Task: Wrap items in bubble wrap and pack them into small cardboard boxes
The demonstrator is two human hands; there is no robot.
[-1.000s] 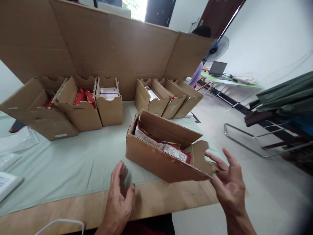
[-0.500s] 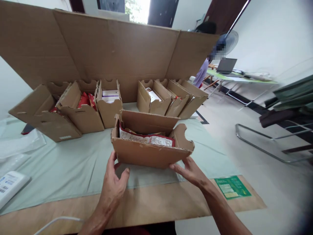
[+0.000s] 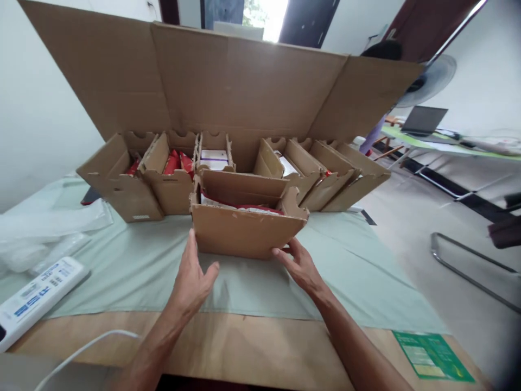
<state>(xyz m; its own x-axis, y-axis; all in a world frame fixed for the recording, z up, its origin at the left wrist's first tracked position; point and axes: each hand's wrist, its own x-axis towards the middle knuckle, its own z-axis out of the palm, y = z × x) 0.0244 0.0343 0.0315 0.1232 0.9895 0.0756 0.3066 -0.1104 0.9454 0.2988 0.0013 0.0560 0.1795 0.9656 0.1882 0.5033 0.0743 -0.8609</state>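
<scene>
A small open cardboard box (image 3: pixel 244 233) sits lengthwise in front of me on the cloth, with a red-edged pale packet (image 3: pixel 244 207) inside. At its left end, my left hand (image 3: pixel 194 282) has its fingers stretched along the lower corner and its thumb spread away. My right hand (image 3: pixel 300 265) is at the lower right corner, thumb by the front face and fingers around the end. The packet's lower part is hidden by the box wall.
Behind it stands a row of similar boxes (image 3: pixel 138 201), some holding red packets (image 3: pixel 179 162) or white boxes (image 3: pixel 214 157), before a tall cardboard panel (image 3: pixel 244 92). A power strip (image 3: pixel 40 298), plastic wrapping (image 3: pixel 52 225) and a white cable (image 3: pixel 97 335) lie left. A green sheet (image 3: pixel 432 355) is at the right corner.
The box has moved away from me, closer to the row behind, with both hands following. My left thumb stays spread. The camera view has swung left.
</scene>
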